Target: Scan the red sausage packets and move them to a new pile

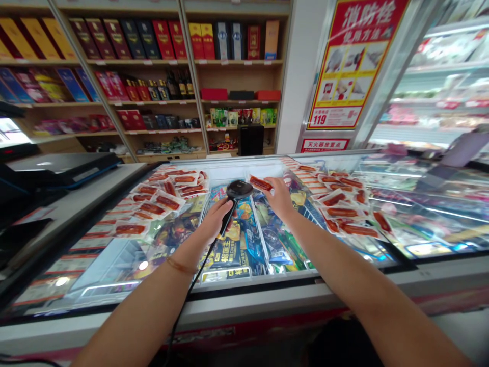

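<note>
My left hand (218, 216) is wrapped round the handle of a black barcode scanner (239, 189), its cable trailing down past my wrist. Just right of the scanner's head, my right hand (280, 196) pinches a vacuum-packed sausage (261, 183) by its right end. Both are held over the glass top of a chest freezer (229, 302). On the glass to the left lies a loose group of similar sausage packs (168, 201). Another group of sausage packs (341, 211) is spread on the right side.
Under the glass, wire baskets hold frozen goods in bags (229, 250). A counter with a flat scale-like device (69, 168) stands at left. Behind are wooden shelves (148, 61) of boxes and bottles, a red poster (355, 61) and, at right, a stocked display cooler (443, 92).
</note>
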`<state>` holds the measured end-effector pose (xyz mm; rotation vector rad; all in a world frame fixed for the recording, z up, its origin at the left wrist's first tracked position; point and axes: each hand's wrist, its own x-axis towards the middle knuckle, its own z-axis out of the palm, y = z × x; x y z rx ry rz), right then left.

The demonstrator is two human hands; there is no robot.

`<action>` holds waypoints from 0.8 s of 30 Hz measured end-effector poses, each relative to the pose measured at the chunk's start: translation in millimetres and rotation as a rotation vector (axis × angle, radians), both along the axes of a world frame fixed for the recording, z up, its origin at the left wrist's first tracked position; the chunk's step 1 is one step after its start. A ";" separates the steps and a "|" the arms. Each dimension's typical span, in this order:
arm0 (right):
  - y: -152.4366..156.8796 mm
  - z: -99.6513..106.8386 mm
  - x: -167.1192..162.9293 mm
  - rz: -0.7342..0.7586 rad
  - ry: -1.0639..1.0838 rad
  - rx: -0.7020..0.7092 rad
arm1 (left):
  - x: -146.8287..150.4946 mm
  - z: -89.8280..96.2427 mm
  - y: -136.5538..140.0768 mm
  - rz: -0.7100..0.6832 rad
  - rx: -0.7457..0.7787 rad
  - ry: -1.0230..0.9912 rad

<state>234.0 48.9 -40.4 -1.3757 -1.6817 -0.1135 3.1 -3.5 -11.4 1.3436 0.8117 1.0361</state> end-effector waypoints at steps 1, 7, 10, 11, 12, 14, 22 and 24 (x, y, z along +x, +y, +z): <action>0.0 0.0 0.0 0.001 -0.002 0.001 | -0.2 0.2 -0.1 -0.003 0.003 0.001; 2.7 -1.7 1.0 0.015 0.009 0.006 | -1.0 0.0 -0.4 -0.016 0.008 0.002; 3.5 -2.5 0.9 0.021 0.016 0.007 | -0.6 -0.2 -0.8 -0.017 0.011 0.002; 3.6 -2.8 0.8 0.025 0.016 0.009 | -0.3 -0.2 -0.7 -0.017 0.008 0.000; 3.6 -3.2 0.5 0.025 0.014 0.010 | 0.0 -0.4 -0.4 -0.015 0.003 0.000; 3.6 -4.9 -0.1 0.022 0.004 0.002 | 0.6 -1.4 1.1 0.002 -0.004 0.002; 18.1 -7.9 -19.5 0.111 0.039 0.055 | -8.3 14.5 10.3 0.329 -0.038 0.004; 26.8 0.3 -36.8 0.219 -0.001 0.048 | -18.9 30.5 13.1 0.430 -0.063 -0.037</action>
